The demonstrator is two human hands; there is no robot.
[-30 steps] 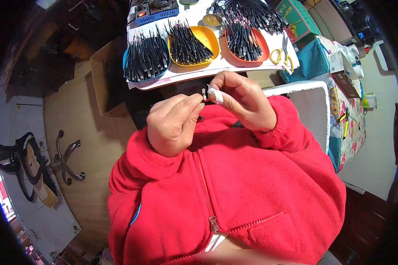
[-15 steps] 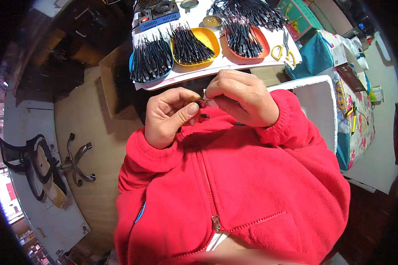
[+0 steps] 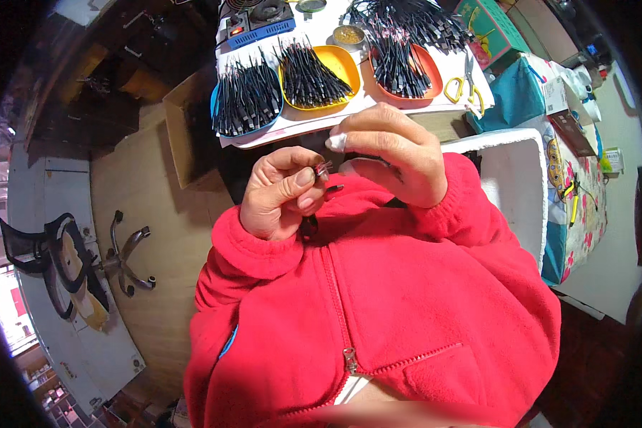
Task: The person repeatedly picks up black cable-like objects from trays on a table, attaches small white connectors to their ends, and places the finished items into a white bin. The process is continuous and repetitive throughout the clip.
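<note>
A person in a red fleece zip-front jacket (image 3: pixel 406 299) sits at a white-topped counter (image 3: pixel 314 120). To the right stands a white, thick-walled foam box (image 3: pixel 549 178). Beyond it, a green cardboard carton (image 3: pixel 492 32) carries coloured printed decoration, and a white-and-brown carton (image 3: pixel 569 123) bears dark print too small to make out.

On the counter, a loose heap of black cables (image 3: pixel 421 21) lies behind three shallow plastic trays: blue (image 3: pixel 278 114), yellow (image 3: pixel 346 68) and orange-red (image 3: pixel 428 71), each filled with similar cables. A blue-sided heating unit (image 3: pixel 260 28) stands behind the blue and yellow trays.

Both hands are raised before the chest. The right hand (image 3: pixel 399 153) is partly unfolded, fingers loosely bent and parted from the thumb; white material covers one fingertip. The left hand (image 3: pixel 282 189) pinches a short black cable (image 3: pixel 323 170) between thumb and fingers, its thin reddish and metallic ends pointing toward the right hand, just beside but apart.

Smaller items include yellow-handled scissors (image 3: pixel 469 71) beside the orange-red tray, a round metal tin (image 3: pixel 349 47) with amber contents, and a white-and-green packet (image 3: pixel 611 161) at far right, its print illegible.
</note>
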